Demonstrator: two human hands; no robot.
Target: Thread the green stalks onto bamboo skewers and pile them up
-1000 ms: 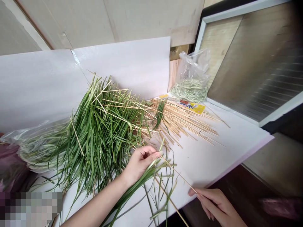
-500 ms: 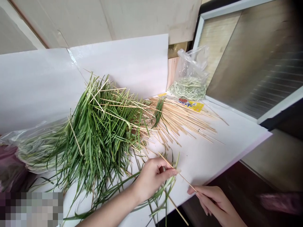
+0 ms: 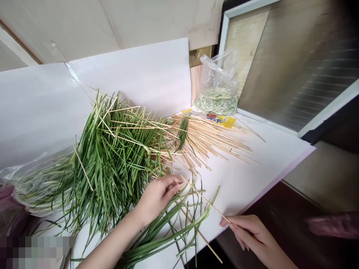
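My right hand (image 3: 252, 235) pinches the lower end of a thin bamboo skewer (image 3: 203, 197), which slants up and left over the table. My left hand (image 3: 157, 200) is closed, thumb and fingertips together, just left of the skewer's far tip. Whatever lies between those fingertips is too small to make out. Long green chives (image 3: 168, 239) pass under my left wrist, and their pale ends meet the middle of the skewer. Whether they are threaded on it or only behind it, I cannot tell. Other loose chives and another skewer (image 3: 209, 246) lie beneath.
A large heap of chives (image 3: 112, 160) with skewers across it fills the table's left part. Many skewers (image 3: 207, 138) fan out behind, by a yellow wrapper (image 3: 227, 121). Clear bags of greens stand at back right (image 3: 217, 99) and left (image 3: 42, 183). The table edge (image 3: 280, 177) is right.
My left hand has let go of the skewer and moved left, away from it. My right hand still holds the skewer in nearly the same place. The view has shifted slightly.
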